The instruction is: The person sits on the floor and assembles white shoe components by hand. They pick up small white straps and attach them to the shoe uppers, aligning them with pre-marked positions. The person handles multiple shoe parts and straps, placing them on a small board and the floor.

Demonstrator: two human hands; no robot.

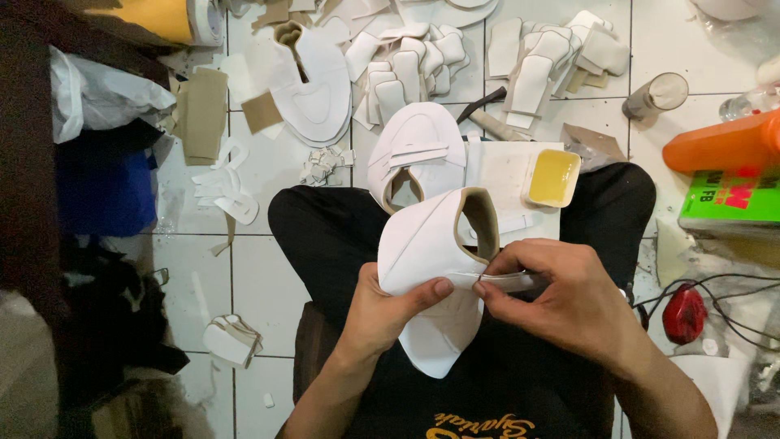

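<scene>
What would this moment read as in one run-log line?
left hand: holds white shoe upper | right hand: pinches thin white strip at its edge | yellow glue tray on board beyond

The white shoe upper (426,268) looks like smooth, matt synthetic leather with a tan fabric-like lining. The strip (508,281) looks glossier. The floor tiles (260,284) are glazed white; the small tray (552,178) is shiny yellow plastic.
</scene>
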